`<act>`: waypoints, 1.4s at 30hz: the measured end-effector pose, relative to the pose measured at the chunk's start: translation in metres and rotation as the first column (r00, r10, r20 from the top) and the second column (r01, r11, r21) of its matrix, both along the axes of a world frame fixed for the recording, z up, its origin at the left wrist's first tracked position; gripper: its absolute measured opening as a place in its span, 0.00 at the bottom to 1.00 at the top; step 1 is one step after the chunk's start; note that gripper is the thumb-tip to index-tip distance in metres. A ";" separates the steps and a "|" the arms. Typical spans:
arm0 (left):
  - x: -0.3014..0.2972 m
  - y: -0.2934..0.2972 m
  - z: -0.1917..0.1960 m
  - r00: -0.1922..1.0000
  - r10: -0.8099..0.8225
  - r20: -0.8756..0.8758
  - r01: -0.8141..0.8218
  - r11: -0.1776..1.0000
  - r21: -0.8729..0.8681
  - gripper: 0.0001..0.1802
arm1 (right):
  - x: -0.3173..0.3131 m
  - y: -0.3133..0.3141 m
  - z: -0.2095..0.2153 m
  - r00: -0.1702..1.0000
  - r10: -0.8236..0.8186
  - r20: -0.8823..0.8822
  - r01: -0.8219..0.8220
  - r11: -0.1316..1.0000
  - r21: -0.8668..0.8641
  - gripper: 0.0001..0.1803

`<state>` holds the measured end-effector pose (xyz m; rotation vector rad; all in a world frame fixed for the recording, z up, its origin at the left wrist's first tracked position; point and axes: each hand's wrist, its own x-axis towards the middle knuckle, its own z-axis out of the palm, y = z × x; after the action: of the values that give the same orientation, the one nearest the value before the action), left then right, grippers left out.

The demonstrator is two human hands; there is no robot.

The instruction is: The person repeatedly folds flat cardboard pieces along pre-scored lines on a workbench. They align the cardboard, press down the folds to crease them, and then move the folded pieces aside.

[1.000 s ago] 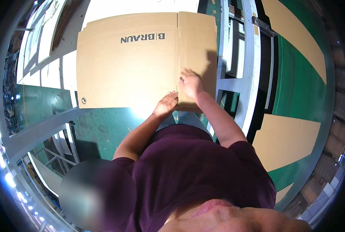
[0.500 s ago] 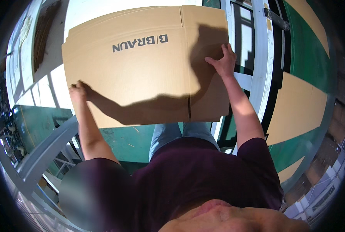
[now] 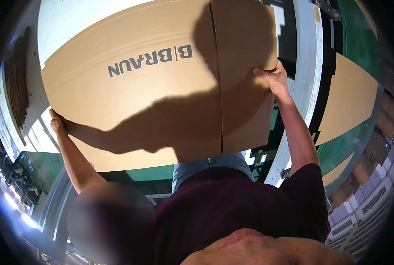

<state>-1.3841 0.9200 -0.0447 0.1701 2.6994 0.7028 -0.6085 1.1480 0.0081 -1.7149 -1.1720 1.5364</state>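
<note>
Cardboard (image 3: 159,90) is looming larger and reaching farther left than half a second ago, stretching before the jeans (image 3: 232,162). Left hand (image 3: 56,122) is clamping its left edge, right hand (image 3: 274,79) its right. One dark printed line (image 3: 150,60) is showing upside down, left of one long crease (image 3: 220,106).
</note>
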 end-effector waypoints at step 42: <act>0.562 -0.051 0.059 -0.183 -0.979 0.095 0.978 -0.171 0.122 0.41 | -0.008 -0.021 -0.005 0.805 0.039 0.592 -0.099 0.993 0.069 0.57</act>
<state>-0.8222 0.8685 0.0143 1.9145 1.4045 0.0853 -0.6166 1.1268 0.0027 -2.1816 -1.5923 0.9654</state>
